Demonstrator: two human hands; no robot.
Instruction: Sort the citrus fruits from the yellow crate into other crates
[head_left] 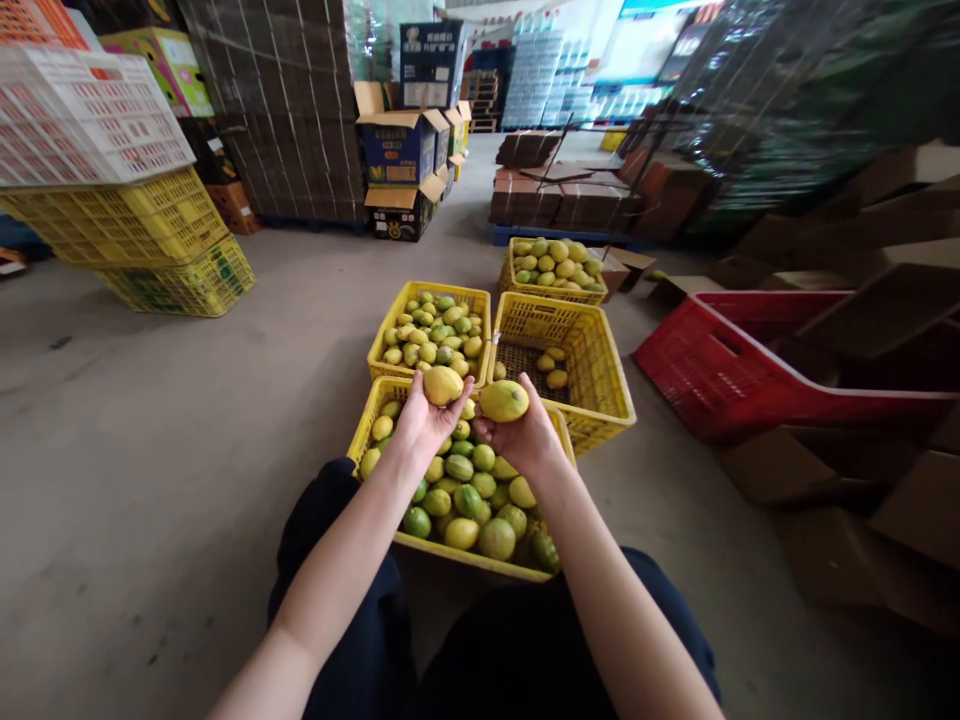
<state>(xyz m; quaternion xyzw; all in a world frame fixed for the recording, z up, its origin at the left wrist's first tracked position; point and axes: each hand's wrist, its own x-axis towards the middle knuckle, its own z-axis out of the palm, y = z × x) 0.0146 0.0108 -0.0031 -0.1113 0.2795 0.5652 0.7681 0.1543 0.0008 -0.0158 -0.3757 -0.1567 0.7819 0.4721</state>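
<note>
Your knees [360,620], in dark trousers, fill the near edge of the view, and your forearms run forward from them over the floor. Your left hand [421,425] holds a yellow fruit [442,385], palm up, the grip closed loosely around its underside. Your right hand [525,438] holds a second yellow fruit [503,400] the same way, fingers curled under it. The two fruits sit near each other, apart, raised above the near crate [375,420].

Directly beneath both grips, the near crate is well filled with mixed green and yellow fruit. Beyond the left grip, the far-left crate [394,330] is largely full of yellow-green fruit. Beyond the right grip, the far-right crate [592,370] shows only a few yellow fruits on its bottom. A fourth crate [555,292] farther off is heaped.

Judgement: sorting appears at an early-to-middle stage. Much mixed fruit remains in the near crate, and the far-right crate has ample room.
</note>
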